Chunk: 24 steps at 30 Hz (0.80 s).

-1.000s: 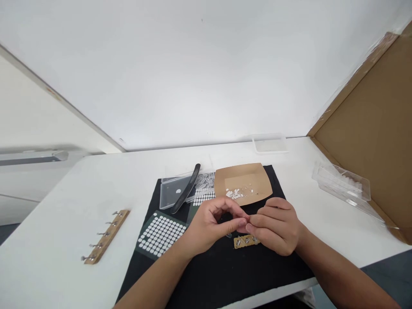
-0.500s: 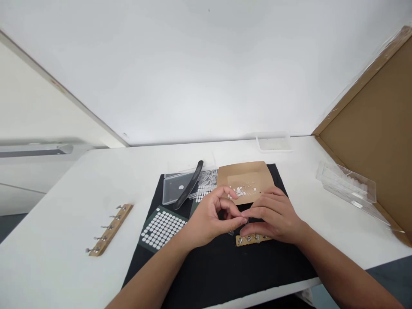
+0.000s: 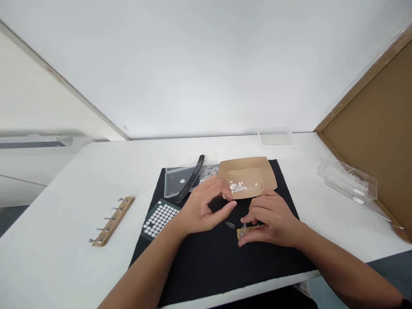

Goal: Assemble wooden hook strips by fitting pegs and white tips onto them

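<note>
On the black mat (image 3: 209,266) my right hand (image 3: 272,219) is closed over a small wooden strip (image 3: 242,233) with metal studs, thumb below and fingers above it. A clear nail tip seems to stand at its fingertips. My left hand (image 3: 204,208) hovers just left of it, fingers curled loosely, thumb and forefinger apart, nothing seen between them. A loose clear nail tip (image 3: 230,225) lies on the mat between the hands.
A brown paper tray (image 3: 257,169) with white bits sits behind the hands. Left of it are a clear box (image 3: 174,184), a black curved tool (image 3: 191,177) and a green dotted sheet (image 3: 159,219). A wooden peg rack (image 3: 111,221) lies far left; a clear container (image 3: 347,180) and cardboard panel (image 3: 380,128) stand right.
The hands have parted: my left hand drew back to the left and loosened, my right hand lowered onto the wooden strip. A clear nail tip now lies between them.
</note>
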Tool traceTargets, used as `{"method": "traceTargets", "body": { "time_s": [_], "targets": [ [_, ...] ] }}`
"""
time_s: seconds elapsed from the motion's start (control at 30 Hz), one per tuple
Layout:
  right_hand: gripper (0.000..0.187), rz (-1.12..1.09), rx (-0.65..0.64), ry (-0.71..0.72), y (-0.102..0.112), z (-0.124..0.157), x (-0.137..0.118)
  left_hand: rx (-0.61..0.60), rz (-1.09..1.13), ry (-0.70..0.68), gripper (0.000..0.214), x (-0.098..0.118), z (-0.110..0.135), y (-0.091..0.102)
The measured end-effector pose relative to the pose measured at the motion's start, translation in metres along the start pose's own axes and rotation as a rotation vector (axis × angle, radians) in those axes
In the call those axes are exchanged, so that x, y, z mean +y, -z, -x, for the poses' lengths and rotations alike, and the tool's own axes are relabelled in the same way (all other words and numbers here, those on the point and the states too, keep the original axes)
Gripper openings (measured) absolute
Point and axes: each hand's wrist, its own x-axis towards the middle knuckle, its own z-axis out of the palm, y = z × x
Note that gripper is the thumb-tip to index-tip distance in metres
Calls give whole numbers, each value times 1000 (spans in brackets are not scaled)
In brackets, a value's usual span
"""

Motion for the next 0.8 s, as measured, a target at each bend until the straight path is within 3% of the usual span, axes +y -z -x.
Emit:
{"method": "traceTargets", "body": {
  "time_s": [0.1,0.37,0.8],
  "targets": [
    [51,31,-24,-37,-7,5,-6,82,-117,-95,3,-6,2,1],
    [49,170,-45,-131,-15,13,-21,120,-271,-244,9,-10,9,0],
    [49,197,-18,-235,-19,19,-28,-87,-428,-344,5,-9,8,0]
  ]
}}
